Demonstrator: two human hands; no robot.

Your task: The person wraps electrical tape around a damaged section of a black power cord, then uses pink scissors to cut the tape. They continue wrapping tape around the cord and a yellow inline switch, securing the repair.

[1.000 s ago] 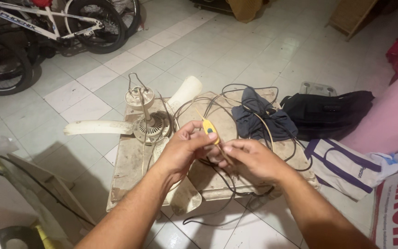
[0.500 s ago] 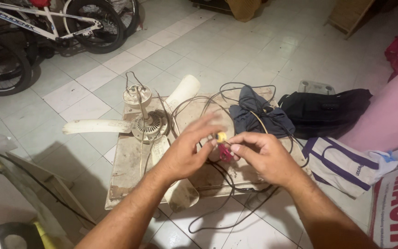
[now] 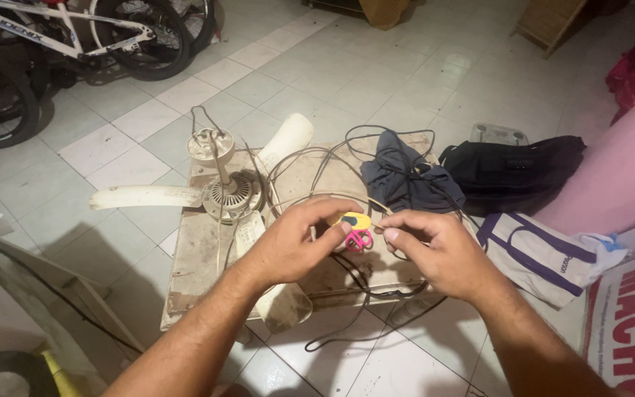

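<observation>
I see a small yellow tool (image 3: 352, 220) pinched at the tips of my left hand (image 3: 299, 242), a smooth, rounded plastic-looking piece with its long axis lying roughly left to right across the view, low over the middle of the board. Just under its right end sits a little pink clip (image 3: 360, 240), glossy and looped; I cannot tell which fingers carry it. My left hand comes in from the lower left, forearm angled up, fingers curled closed around the yellow piece with the thumb underneath. My right hand (image 3: 435, 250) enters from the lower right, knuckles up, thumb and forefinger pressed together on a thin wire (image 3: 395, 213) just beside the pink clip; the other fingers are loosely folded.

Both hands hover over a worn, stained wooden board (image 3: 192, 272) lying flat on the pale tiled floor (image 3: 435, 81). On the board rests a dismantled ceiling fan (image 3: 231, 192), its ribbed round motor housing at centre and cream, scuffed blades reaching left, up-right and toward me. Thin black and tan cables loop loosely across the board. A crumpled dark cloth (image 3: 404, 180) lies on the board's far right corner, with a black bag (image 3: 512, 170) just beyond it and a white bag with purple stripes (image 3: 538, 254) near my right wrist. Bicycles (image 3: 60, 44) stand at the upper left.
</observation>
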